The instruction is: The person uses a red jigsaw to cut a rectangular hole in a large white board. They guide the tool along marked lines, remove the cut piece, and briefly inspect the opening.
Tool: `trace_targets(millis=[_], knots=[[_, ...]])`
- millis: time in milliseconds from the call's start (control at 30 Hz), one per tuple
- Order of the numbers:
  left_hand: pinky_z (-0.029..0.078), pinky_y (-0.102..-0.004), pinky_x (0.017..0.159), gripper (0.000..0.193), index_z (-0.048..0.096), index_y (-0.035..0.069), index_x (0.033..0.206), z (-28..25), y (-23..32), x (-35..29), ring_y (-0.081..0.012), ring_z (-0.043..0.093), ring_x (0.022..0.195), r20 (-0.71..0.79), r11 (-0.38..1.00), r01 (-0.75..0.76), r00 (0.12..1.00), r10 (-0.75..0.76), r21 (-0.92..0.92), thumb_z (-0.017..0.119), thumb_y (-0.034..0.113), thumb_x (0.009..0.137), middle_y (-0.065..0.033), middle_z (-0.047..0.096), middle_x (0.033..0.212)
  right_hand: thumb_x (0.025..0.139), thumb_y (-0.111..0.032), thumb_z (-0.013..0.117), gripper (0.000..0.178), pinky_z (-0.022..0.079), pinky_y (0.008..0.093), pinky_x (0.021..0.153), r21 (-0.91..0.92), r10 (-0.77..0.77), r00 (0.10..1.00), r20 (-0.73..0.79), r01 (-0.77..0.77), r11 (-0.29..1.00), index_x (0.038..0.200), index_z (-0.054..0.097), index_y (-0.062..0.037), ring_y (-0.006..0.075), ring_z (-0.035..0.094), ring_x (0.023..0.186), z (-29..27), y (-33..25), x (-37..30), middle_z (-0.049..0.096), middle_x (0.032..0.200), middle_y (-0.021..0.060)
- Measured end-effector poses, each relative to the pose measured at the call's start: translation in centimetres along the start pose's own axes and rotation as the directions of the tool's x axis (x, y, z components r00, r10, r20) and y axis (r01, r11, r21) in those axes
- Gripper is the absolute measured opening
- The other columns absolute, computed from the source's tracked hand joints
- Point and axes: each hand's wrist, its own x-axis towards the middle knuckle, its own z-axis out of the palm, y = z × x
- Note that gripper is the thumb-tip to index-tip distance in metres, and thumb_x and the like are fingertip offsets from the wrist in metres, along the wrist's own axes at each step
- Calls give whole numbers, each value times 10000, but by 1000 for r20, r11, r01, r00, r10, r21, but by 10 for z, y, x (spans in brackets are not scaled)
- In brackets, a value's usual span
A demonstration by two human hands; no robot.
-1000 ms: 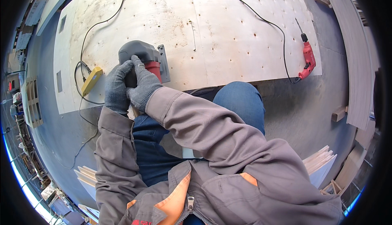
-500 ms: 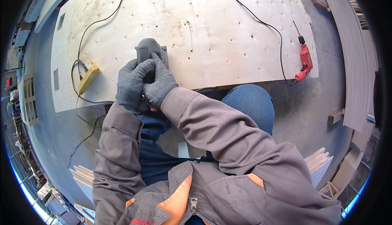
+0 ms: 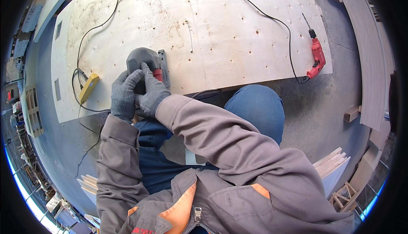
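Both my grey-gloved hands are closed around a jigsaw (image 3: pixel 143 57) with a rounded dark grey body, a red section and a flat metal base plate on its right side. My left hand (image 3: pixel 124 90) wraps the near left part of the tool. My right hand (image 3: pixel 151 94) presses against its near right part, one finger stretched along the body. The gloves hide much of the handle. The tool is at the near edge of a large pale plywood sheet (image 3: pixel 229 42) dotted with small holes.
A red corded drill (image 3: pixel 316 57) with a long bit lies at the sheet's right edge. On the left rests a yellow power socket (image 3: pixel 89 88) with black cables. A thin dark line marks the sheet's middle. Long boards (image 3: pixel 361 51) stand at the right.
The jigsaw has moved slightly left and turned in my hands, so its metal base plate and red section show more. Both hands moved with it, and the view shifted a little.
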Motion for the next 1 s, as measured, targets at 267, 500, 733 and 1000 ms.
trace_targets(millis=[267, 500, 733, 1000], knots=[[587, -312, 776, 342, 651, 2, 1197, 21, -13, -24, -181, 689, 862, -77, 996, 10, 997, -3, 84, 716, 239, 959, -98, 699, 1008, 855, -367, 777, 774, 512, 437, 1031, -337, -79, 997, -1, 74, 939, 1476, 477, -16, 385, 647, 1193, -61, 2, -42, 639, 1310, 264], [591, -354, 634, 312, 639, 13, 1177, 35, -4, -24, -212, 690, 753, -91, 997, 66, 994, -62, 43, 716, 175, 922, -129, 680, 932, 916, -375, 724, 729, 479, 419, 1082, -447, 144, 971, -191, -217, 868, 1462, 495, 50, 363, 615, 1272, -82, 74, -27, 598, 1406, 262], [589, -342, 626, 337, 614, -8, 1184, 35, -6, -12, -206, 677, 716, -204, 995, 27, 979, -7, 98, 738, 127, 902, -110, 682, 876, 917, -435, 706, 777, 481, 448, 1076, -83, 128, 985, -117, -138, 987, 1512, 439, -12, 392, 607, 1273, -66, 68, -12, 624, 1348, 271], [573, -323, 591, 313, 604, -9, 1195, 44, 4, -4, -185, 670, 685, -227, 988, 19, 974, 16, 153, 716, 124, 933, -109, 671, 905, 926, -464, 684, 904, 484, 468, 1068, 35, 267, 963, -30, -266, 963, 1601, 262, -36, 415, 620, 1246, -43, 60, 12, 578, 1408, 280]])
